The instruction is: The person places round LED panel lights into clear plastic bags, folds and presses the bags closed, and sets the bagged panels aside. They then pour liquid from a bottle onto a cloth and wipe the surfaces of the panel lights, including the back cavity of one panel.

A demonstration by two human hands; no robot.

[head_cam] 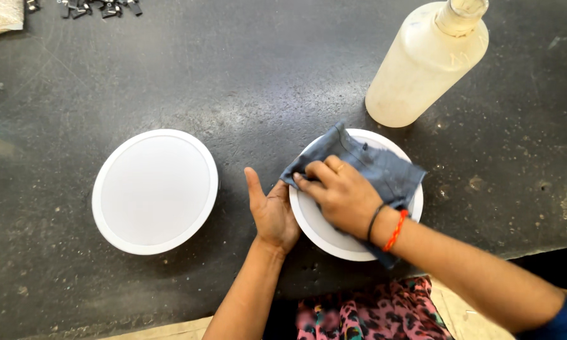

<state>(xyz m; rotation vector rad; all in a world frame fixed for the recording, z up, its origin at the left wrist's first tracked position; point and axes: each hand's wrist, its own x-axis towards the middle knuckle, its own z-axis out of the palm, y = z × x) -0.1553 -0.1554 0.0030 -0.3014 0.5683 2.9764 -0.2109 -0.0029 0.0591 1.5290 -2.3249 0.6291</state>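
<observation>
Mid-wipe, lower right: right hand (343, 195) pressing grey cloth (384, 170) on round white plastic disc (324, 233), left hand (271, 211) open, bracing rim; second white disc (154, 191) left, untouched.

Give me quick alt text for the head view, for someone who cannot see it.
The right hand presses a grey cloth onto a round white disc while the left hand steadies its edge, on a dark worktable. A second white disc lies to the left, and a cloudy plastic bottle stands behind.
</observation>
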